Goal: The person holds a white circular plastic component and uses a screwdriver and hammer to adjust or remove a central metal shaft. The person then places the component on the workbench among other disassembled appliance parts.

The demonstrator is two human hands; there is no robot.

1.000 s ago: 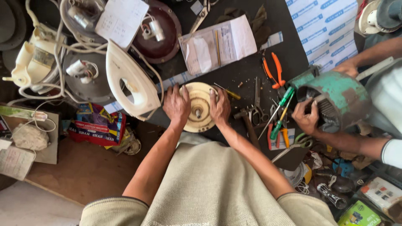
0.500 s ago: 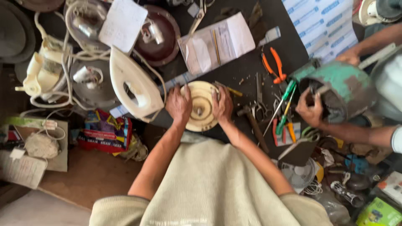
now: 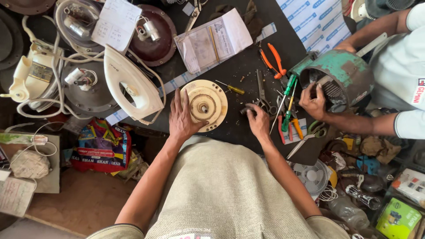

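on the cluttered dark table (image 3: 248,71), your left hand (image 3: 182,119) lies flat, released, on the cream motor cover (image 3: 204,105); your right hand (image 3: 257,121) pinches a small part (image 3: 244,110) that could slip into the loose tools.

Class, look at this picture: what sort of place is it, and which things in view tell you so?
Probably an appliance repair workshop: a white clothes iron, an opened green motor housing, and screwdrivers and pliers lie on the dark workbench.

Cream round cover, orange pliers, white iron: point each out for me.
Cream round cover (image 3: 208,98), head view, upper rim.
Orange pliers (image 3: 277,56), head view, right handle.
White iron (image 3: 128,84), head view, middle of its body.
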